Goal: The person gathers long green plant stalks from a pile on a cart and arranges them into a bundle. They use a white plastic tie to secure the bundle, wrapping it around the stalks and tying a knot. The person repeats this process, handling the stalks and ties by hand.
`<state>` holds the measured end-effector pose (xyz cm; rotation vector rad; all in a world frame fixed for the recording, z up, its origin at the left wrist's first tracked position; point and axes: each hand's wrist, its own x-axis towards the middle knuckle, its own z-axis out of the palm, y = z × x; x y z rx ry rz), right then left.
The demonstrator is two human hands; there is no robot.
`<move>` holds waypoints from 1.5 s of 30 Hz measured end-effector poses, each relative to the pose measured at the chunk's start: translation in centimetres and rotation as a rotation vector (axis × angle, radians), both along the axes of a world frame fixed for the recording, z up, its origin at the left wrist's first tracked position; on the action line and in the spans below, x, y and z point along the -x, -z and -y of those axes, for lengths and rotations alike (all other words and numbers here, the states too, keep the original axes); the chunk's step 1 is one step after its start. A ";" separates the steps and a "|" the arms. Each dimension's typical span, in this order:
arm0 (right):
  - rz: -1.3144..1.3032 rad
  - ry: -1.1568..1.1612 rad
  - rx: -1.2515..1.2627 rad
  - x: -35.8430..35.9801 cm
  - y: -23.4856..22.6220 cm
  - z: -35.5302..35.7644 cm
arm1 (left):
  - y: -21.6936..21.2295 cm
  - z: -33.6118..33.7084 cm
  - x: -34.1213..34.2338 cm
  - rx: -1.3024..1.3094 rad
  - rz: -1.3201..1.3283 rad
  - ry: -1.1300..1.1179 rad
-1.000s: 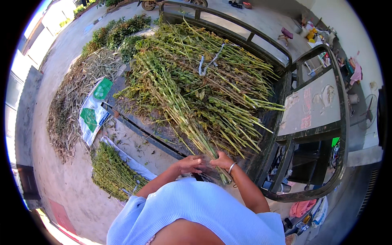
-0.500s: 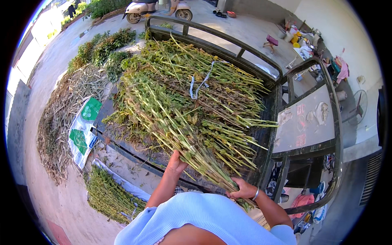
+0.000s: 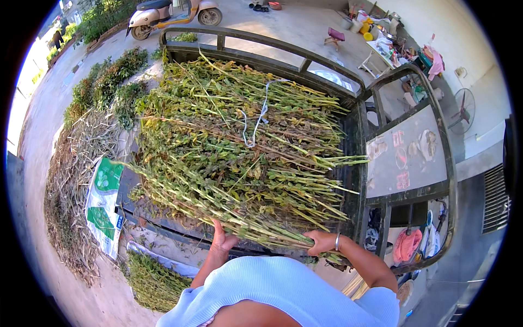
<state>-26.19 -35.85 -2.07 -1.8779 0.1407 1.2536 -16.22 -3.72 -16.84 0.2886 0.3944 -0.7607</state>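
Right hand (image 3: 322, 242): closed round the cut stem ends of a bundle of stalks (image 3: 245, 220), thumb side toward the heap; metal bracelet (image 3: 337, 242) at the wrist. Left hand (image 3: 221, 240): against the near side of the same bundle, around its mid-length; whether its fingers curl underneath cannot be told, since stems cover them.

Bundle position: along the near edge of the cargo bed (image 3: 357, 163), roughly parallel to it. Stem ends lie toward the near right corner, leafy tops toward the left edge, one thin stalk poking past it. Bundle overlaps the near side of a larger stalk heap (image 3: 234, 125), which covers most of the bed. A pale strip (image 3: 264, 111) lies across the heap's upper part.

Edges: railing (image 3: 261, 41) along the far edge; framed panel (image 3: 406, 152) at the right end. Room: a narrow strip of bed floor shows between the heap's stem ends and the right end; another patch at the near left.

Outside the left edge: white-and-green sack (image 3: 103, 201), dry stalks (image 3: 71, 191) beyond it. Below the near edge: second bundle (image 3: 155, 283) on the ground.
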 end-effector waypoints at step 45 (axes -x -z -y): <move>0.699 0.082 0.681 -35.6 8.4 22.9 | 5.3 23.3 -38.2 -0.500 0.264 0.203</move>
